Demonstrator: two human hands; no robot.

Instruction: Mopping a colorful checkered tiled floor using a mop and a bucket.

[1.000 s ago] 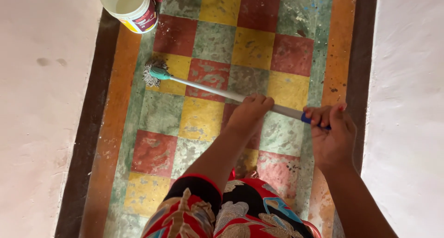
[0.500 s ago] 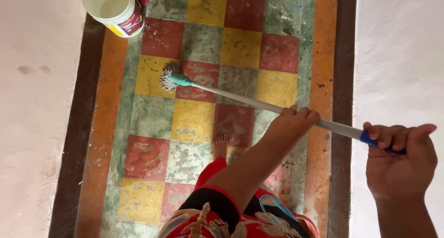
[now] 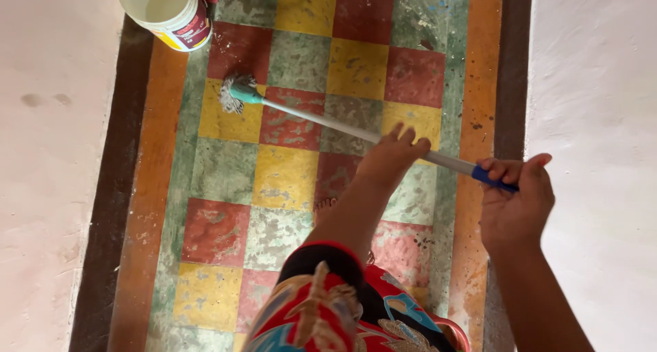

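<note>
Both my hands grip the mop handle (image 3: 356, 130): left hand (image 3: 391, 159) fingers curled midway, right hand (image 3: 514, 200) wrapping its blue end.

Both hands on the mop (image 3: 356, 131): left hand (image 3: 392, 158) mid-pole, right hand (image 3: 514, 198) gripping the blue end, mop head just below the white bucket (image 3: 168, 11) on checkered tiles (image 3: 287, 177).
</note>
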